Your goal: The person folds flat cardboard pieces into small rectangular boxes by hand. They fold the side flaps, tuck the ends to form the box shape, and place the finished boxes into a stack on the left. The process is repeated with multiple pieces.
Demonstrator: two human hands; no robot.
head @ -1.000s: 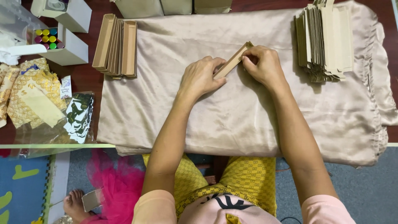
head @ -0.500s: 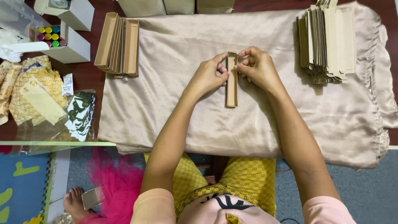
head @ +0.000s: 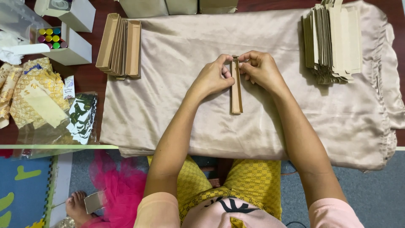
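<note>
Your left hand [head: 213,78] and right hand [head: 259,69] both pinch the far end of the narrow cardboard box [head: 236,86], lying lengthwise on the beige cloth [head: 177,114].

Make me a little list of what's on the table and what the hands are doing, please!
Left hand: pinches the top end of a narrow brown cardboard box
Right hand: fingers grip the same end from the other side
Box position: lies lengthwise on the beige cloth
Folded boxes: a row at the cloth's upper left
Flat cardboard stack: upper right
White box of coloured pots: far left
Gold patterned packets: left edge
</note>
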